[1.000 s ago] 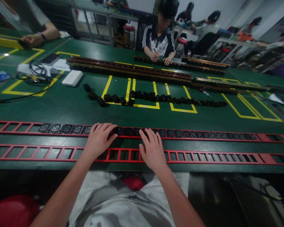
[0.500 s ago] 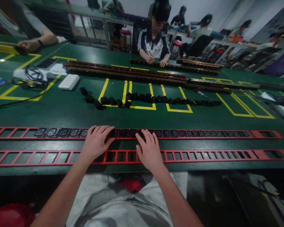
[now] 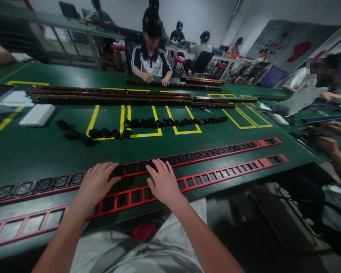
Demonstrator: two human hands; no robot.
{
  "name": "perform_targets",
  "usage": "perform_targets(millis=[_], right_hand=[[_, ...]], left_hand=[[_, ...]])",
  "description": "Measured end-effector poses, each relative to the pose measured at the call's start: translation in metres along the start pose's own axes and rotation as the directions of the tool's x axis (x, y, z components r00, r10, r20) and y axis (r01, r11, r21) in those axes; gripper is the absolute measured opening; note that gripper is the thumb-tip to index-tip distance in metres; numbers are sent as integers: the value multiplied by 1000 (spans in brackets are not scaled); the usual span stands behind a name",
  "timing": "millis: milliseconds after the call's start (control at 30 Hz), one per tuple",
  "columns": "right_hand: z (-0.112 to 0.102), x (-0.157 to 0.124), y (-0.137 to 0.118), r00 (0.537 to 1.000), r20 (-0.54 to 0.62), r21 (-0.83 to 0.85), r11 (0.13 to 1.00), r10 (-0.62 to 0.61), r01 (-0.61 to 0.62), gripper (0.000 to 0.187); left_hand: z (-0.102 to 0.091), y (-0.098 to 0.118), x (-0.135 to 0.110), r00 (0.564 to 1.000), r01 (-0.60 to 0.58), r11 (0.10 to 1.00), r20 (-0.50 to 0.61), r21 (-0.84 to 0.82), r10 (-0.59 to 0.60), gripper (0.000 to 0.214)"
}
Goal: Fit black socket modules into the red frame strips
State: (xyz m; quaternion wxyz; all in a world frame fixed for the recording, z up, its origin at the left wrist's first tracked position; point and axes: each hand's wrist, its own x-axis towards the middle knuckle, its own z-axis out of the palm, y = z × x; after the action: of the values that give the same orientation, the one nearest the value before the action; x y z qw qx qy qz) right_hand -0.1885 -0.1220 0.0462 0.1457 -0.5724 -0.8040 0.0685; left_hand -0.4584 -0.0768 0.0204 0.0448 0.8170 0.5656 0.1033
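Observation:
Two long red slotted rails lie along the near edge of the green table. The far rail (image 3: 216,152) is filled with black sockets; the near rail (image 3: 230,170) has empty slots. My left hand (image 3: 98,182) lies flat with fingers stretched over the sockets in the far rail. My right hand (image 3: 162,181) rests beside it, fingers spread, fingertips on the same row of sockets. Neither hand holds anything. A row of loose black sockets (image 3: 147,123) lies across the middle of the table.
Dark long strips (image 3: 108,95) lie farther back, and a white box (image 3: 36,115) sits at the left. A person (image 3: 150,60) sits opposite with hands on another strip. Another person's hands (image 3: 331,138) work at the right edge. Yellow tape marks the table.
The camera has swung to the right and tilted, so the rails now slant. Both hands stay on the far rail's sockets in much the same pose.

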Motion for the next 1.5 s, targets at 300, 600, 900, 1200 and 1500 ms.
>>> perform_targets(millis=[300, 600, 900, 1200, 1500], right_hand=[[-9, -10, 38, 998, -20, -20, 998, 66, -66, 44], [-4, -11, 55, 983, -102, -31, 987, 153, -157, 42], [6, -15, 64, 977, -173, 47, 992, 125, -118, 60], [6, -16, 63, 973, -194, 52, 991, 128, -120, 52], [7, -15, 62, 969, -210, 17, 992, 128, -128, 42]], left_hand=[[3, 55, 23, 1000, -15, 999, 27, 30, 14, 42], [9, 95, 38, 1000, -17, 1000, -12, -8, 17, 43], [-9, 13, -4, 995, 94, 992, -34, 84, -91, 51], [-4, -12, -20, 994, 85, 992, -71, 89, -79, 49], [-6, -10, -19, 994, 75, 995, -86, 68, -69, 48]])
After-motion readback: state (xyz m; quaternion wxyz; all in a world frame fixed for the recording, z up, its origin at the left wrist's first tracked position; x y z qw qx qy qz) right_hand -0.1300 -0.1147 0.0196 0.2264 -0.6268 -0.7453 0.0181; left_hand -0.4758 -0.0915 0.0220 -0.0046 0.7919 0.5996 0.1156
